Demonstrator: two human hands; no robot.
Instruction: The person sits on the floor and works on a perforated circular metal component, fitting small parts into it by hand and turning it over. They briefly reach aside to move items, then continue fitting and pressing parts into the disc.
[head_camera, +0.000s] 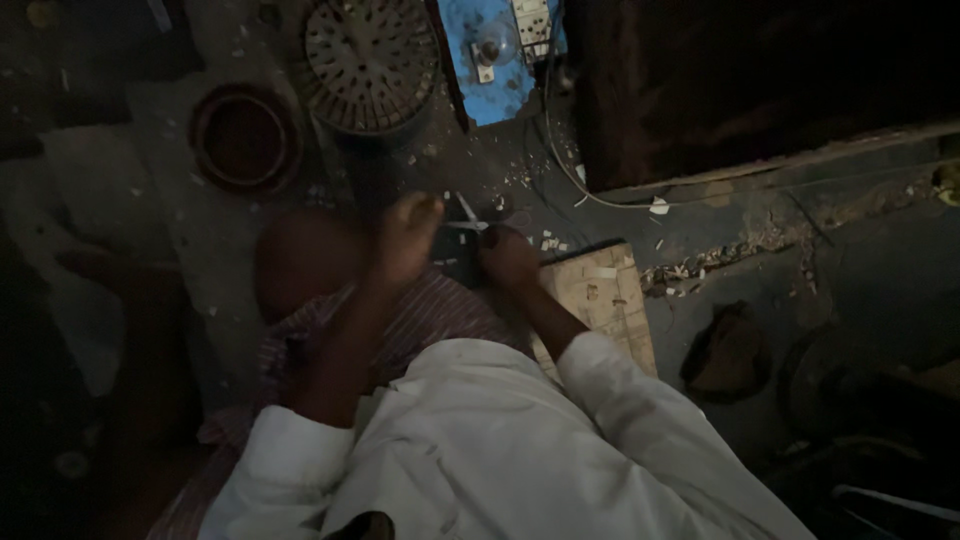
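both hands, left hand (405, 240) and right hand (507, 258), pinch one thin white wire (466, 218) in their fingers.

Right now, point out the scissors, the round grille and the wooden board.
scissors (468, 220): head view, on the pale blades between the two hands.
round grille (368, 62): head view, on the middle of its perforated face.
wooden board (605, 300): head view, on its bare top surface.

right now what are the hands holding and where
Left hand and right hand pinch a small pale strip between them, one at each end; what it is cannot be told.
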